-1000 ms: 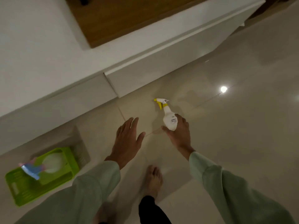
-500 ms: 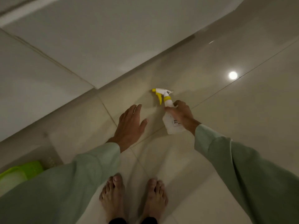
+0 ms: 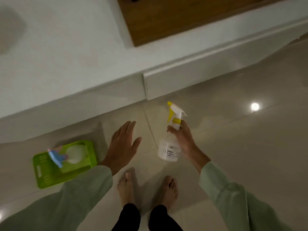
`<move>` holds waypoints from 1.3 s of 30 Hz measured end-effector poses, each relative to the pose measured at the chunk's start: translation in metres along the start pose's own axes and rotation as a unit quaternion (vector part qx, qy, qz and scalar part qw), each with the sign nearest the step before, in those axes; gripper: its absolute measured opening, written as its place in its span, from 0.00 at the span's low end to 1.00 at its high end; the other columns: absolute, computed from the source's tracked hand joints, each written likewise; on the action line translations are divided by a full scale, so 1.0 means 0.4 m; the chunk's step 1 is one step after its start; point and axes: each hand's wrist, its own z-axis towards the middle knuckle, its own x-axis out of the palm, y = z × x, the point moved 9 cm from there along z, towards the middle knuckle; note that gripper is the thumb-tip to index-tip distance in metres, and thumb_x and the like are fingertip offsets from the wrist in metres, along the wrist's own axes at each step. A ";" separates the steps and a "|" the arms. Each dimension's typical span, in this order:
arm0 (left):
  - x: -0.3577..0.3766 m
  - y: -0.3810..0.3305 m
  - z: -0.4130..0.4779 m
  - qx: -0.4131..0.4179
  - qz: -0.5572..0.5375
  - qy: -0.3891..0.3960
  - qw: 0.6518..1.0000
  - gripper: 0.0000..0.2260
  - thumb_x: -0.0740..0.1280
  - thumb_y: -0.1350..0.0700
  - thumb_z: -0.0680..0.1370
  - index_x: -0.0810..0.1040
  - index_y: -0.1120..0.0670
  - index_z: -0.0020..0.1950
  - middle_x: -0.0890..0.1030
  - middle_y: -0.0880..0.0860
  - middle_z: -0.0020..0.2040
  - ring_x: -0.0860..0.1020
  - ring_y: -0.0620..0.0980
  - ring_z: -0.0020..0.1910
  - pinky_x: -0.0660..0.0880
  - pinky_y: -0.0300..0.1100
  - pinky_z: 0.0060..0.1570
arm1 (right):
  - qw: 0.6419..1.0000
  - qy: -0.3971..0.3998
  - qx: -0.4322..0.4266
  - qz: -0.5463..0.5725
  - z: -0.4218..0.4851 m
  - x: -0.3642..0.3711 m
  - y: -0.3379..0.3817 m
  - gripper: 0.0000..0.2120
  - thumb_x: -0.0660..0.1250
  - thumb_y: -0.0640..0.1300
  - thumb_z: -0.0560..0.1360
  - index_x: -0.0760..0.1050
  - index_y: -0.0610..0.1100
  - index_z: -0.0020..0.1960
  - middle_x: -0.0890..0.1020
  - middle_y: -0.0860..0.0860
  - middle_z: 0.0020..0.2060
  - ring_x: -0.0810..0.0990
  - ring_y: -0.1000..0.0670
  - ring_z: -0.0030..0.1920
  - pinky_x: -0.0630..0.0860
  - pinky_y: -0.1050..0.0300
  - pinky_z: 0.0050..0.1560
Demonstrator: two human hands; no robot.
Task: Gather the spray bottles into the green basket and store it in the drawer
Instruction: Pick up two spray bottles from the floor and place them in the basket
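My right hand (image 3: 185,139) grips the neck of a white spray bottle with a yellow trigger (image 3: 170,150) and holds it upright above the tiled floor. My left hand (image 3: 122,145) hovers flat with its fingers apart and holds nothing. The green basket (image 3: 46,174) sits on the floor to the left, next to my left sleeve. Inside it lies a white spray bottle with a blue and pink head (image 3: 74,154).
A low white cabinet with closed drawer fronts (image 3: 191,77) runs across the view behind the basket, with a wooden panel (image 3: 175,19) on top. My bare feet (image 3: 126,187) stand on the glossy floor. A ceiling light reflects on the tiles (image 3: 255,106).
My right hand has lifted the yellow-trigger bottle off the floor. The view has pulled back up, so the green basket and the cabinet top show again.
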 end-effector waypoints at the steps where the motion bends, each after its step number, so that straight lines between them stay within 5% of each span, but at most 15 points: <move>1: -0.046 0.016 -0.032 -0.005 0.000 -0.014 1.000 0.28 0.59 0.45 0.81 0.57 0.52 0.78 0.61 0.55 0.78 0.59 0.54 0.77 0.57 0.51 0.75 | 1.000 0.011 -0.009 0.005 -0.037 0.035 0.027 0.11 0.68 0.35 0.77 0.74 0.38 0.59 0.81 0.42 0.48 0.79 0.46 0.46 0.77 0.53 0.47; 7: -0.249 0.157 -0.207 -0.061 -0.050 -0.066 0.995 0.27 0.62 0.49 0.81 0.59 0.54 0.78 0.62 0.55 0.78 0.62 0.56 0.76 0.59 0.52 0.75 | 0.993 0.071 -0.081 -0.038 -0.237 0.264 0.130 0.09 0.72 0.34 0.74 0.78 0.43 0.52 0.85 0.45 0.49 0.82 0.48 0.49 0.76 0.57 0.50; 13: -0.353 0.428 -0.399 -0.091 -0.082 -0.088 0.989 0.25 0.60 0.51 0.82 0.59 0.53 0.78 0.62 0.54 0.78 0.58 0.52 0.78 0.58 0.49 0.75 | 0.983 0.058 -0.148 -0.091 -0.433 0.581 0.135 0.14 0.80 0.41 0.66 0.82 0.52 0.49 0.86 0.56 0.40 0.83 0.58 0.41 0.76 0.68 0.41; 18: -0.433 0.704 -0.524 -0.125 -0.083 -0.090 0.985 0.24 0.60 0.56 0.81 0.60 0.56 0.77 0.64 0.56 0.77 0.62 0.56 0.76 0.61 0.51 0.74 | 0.978 0.032 -0.181 -0.096 -0.559 0.865 0.078 0.15 0.80 0.41 0.67 0.82 0.48 0.51 0.84 0.52 0.39 0.80 0.52 0.39 0.77 0.60 0.42; 21: -0.464 0.852 -0.572 -0.139 -0.090 -0.086 0.982 0.24 0.60 0.55 0.82 0.60 0.56 0.77 0.63 0.56 0.77 0.62 0.55 0.76 0.60 0.49 0.74 | 0.977 0.010 -0.189 -0.101 -0.600 1.020 0.019 0.13 0.80 0.41 0.68 0.81 0.47 0.50 0.81 0.54 0.37 0.76 0.56 0.34 0.72 0.64 0.39; 24: -0.471 0.966 -0.588 -0.138 -0.103 -0.082 0.982 0.24 0.59 0.55 0.82 0.59 0.55 0.77 0.62 0.55 0.77 0.61 0.53 0.76 0.59 0.49 0.75 | 0.972 -0.010 -0.199 -0.122 -0.613 1.154 -0.046 0.14 0.80 0.40 0.67 0.80 0.49 0.49 0.82 0.54 0.38 0.79 0.58 0.36 0.72 0.72 0.39; 30: -0.435 1.085 -0.540 -0.130 -0.129 -0.079 0.980 0.24 0.58 0.56 0.82 0.57 0.54 0.78 0.61 0.55 0.78 0.60 0.53 0.77 0.59 0.52 0.75 | 0.953 -0.056 -0.224 -0.199 -0.555 1.303 -0.173 0.14 0.77 0.40 0.70 0.80 0.48 0.54 0.80 0.56 0.43 0.80 0.45 0.47 0.78 0.48 0.49; 39: -0.312 1.175 -0.441 -0.107 -0.122 -0.077 0.984 0.25 0.60 0.59 0.81 0.59 0.56 0.77 0.64 0.55 0.76 0.63 0.54 0.75 0.61 0.49 0.74 | 0.901 -0.111 -0.282 -0.311 -0.397 1.384 -0.297 0.13 0.75 0.37 0.72 0.80 0.43 0.56 0.83 0.47 0.45 0.78 0.45 0.47 0.71 0.58 0.49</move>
